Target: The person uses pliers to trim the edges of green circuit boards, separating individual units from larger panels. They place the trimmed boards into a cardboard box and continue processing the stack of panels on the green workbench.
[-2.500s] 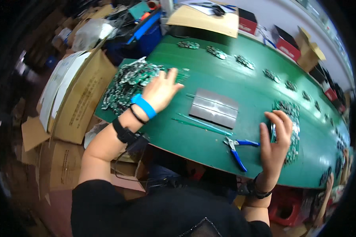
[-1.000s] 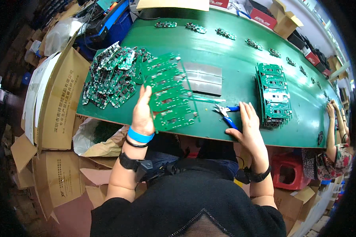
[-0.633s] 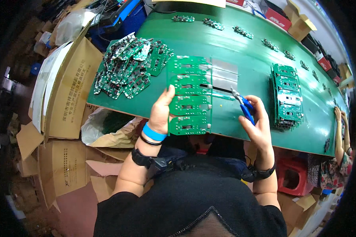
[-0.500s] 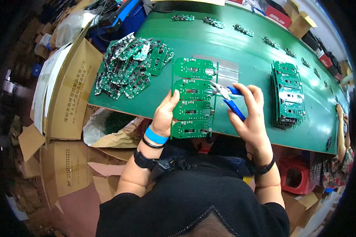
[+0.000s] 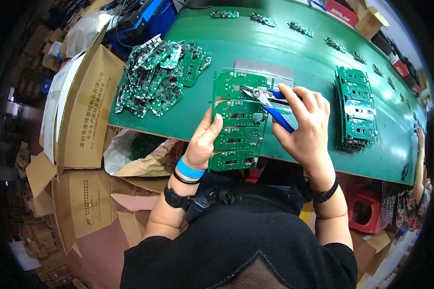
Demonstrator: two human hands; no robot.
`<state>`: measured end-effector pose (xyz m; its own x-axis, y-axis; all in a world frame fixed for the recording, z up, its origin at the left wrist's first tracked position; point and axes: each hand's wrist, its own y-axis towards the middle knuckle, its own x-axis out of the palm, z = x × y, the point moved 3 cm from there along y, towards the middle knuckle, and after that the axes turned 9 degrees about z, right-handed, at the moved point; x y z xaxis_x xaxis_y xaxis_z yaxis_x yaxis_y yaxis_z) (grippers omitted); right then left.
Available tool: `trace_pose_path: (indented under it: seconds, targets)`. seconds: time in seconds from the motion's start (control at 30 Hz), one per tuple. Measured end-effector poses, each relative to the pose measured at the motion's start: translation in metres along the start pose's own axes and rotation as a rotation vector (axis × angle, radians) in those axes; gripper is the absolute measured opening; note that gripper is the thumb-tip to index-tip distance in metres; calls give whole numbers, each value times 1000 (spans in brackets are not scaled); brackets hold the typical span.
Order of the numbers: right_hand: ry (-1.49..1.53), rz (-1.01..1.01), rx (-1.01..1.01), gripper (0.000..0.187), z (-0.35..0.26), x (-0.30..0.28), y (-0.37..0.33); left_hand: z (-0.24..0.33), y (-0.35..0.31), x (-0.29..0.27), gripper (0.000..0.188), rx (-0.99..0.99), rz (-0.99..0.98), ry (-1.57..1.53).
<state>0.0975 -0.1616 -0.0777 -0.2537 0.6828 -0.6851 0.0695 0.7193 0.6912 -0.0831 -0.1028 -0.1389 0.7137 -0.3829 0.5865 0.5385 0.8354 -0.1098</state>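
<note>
My left hand (image 5: 205, 137) grips a green circuit board panel (image 5: 234, 139) by its left edge, thumb on top, the other fingers hidden beneath. Several board sections are joined one above another in the panel. My right hand (image 5: 304, 118) is closed round the blue handles of flush cutters (image 5: 267, 98). Their metal jaws lie over the top section, near its right part and the gap below it. Whether the jaws touch the board, I cannot tell. A grey flat plate (image 5: 275, 71) lies on the table beyond the panel.
A heap of separate boards (image 5: 154, 77) lies at the table's left, and a stack of panels (image 5: 356, 111) at the right. Board clusters line the green table's (image 5: 275, 41) far side. Cartons (image 5: 89, 111) and a lined bag (image 5: 140, 154) stand left. A person's arm (image 5: 419, 161) reaches in at far right.
The cutters have moved up and left, from the second section's right edge onto the top section. The panel in my left hand has tilted slightly.
</note>
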Motion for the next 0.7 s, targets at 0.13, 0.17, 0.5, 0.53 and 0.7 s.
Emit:
trace_pose_path:
  seconds: [0.13, 0.17, 0.5, 0.53, 0.7]
  targets:
    - [-24, -22, 14, 57, 0, -4, 0, 2, 1, 3, 46, 20, -39, 19]
    - [-25, -21, 14, 57, 0, -5, 0, 2, 1, 3, 46, 21, -51, 16]
    - [-64, -54, -7, 57, 2, -5, -2, 1, 0, -2, 41, 88, -27, 160]
    - [-70, -59, -12, 57, 3, -5, -2, 1, 0, -2, 41, 88, -27, 160]
    - [-75, -22, -41, 58, 5, -5, -3, 1, 0, 1, 41, 9, -14, 25]
